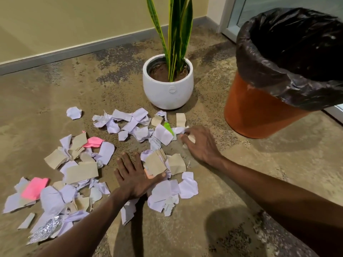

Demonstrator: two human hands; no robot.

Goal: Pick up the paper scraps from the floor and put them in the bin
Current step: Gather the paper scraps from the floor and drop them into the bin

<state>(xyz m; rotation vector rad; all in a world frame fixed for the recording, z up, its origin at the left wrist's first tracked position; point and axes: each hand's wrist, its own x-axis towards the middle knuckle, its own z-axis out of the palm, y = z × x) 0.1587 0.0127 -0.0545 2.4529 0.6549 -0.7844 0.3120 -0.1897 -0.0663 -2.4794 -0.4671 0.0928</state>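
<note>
Several torn paper scraps (pixel 104 156), white, brown, pink and one green, lie scattered over the floor from lower left to centre. My left hand (pixel 135 178) rests flat on the floor with fingers spread, its thumb touching a brown scrap (pixel 155 164). My right hand (pixel 199 143) is curled around a small crumpled white and tan scrap (pixel 181 130) at the right edge of the pile. The orange bin (pixel 259 110) with a black liner stands at the right, past my right hand.
A white pot (pixel 168 89) with a tall green plant stands just beyond the scraps. A grey skirting board (pixel 55 56) and a wall run along the back. A crumpled foil piece (pixel 46 229) lies at lower left. A glass door frame is behind the bin.
</note>
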